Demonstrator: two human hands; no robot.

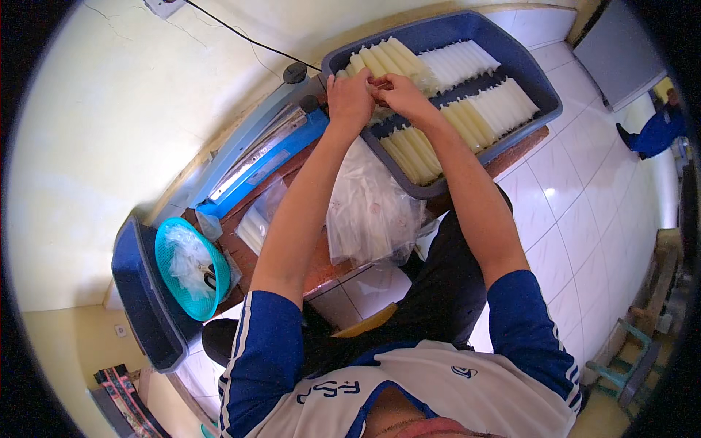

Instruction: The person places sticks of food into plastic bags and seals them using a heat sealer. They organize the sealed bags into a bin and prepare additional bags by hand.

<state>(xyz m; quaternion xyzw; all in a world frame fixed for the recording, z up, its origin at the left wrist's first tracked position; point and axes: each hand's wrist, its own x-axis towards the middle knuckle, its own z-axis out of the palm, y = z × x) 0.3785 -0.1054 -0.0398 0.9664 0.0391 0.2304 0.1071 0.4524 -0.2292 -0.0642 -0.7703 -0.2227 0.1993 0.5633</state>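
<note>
My left hand [350, 98] and my right hand [404, 98] meet over the left side of a dark blue-grey plastic tub [549, 97]. Their fingertips come together beside a bundle of pale yellow candle-like sticks [391, 57]. My right fingers are bent inward; what lies between the fingers is hidden. Under the hands, more yellowish sticks partly show. Elsewhere in the tub lie rows of white sticks [460, 63], yellow sticks [411, 156] and a mixed yellow-and-white row [490, 115]. Clear plastic bags [369, 213] are spread between my forearms.
A blue heat sealer [274, 164] stands along the wall on the brown table [323, 274]. Wrapped white sticks [254, 227] lie nearby. A turquoise basket [222, 268] holds plastic and scissors [210, 278], beside a dark tub [143, 295]. Another person [662, 128] is at far right.
</note>
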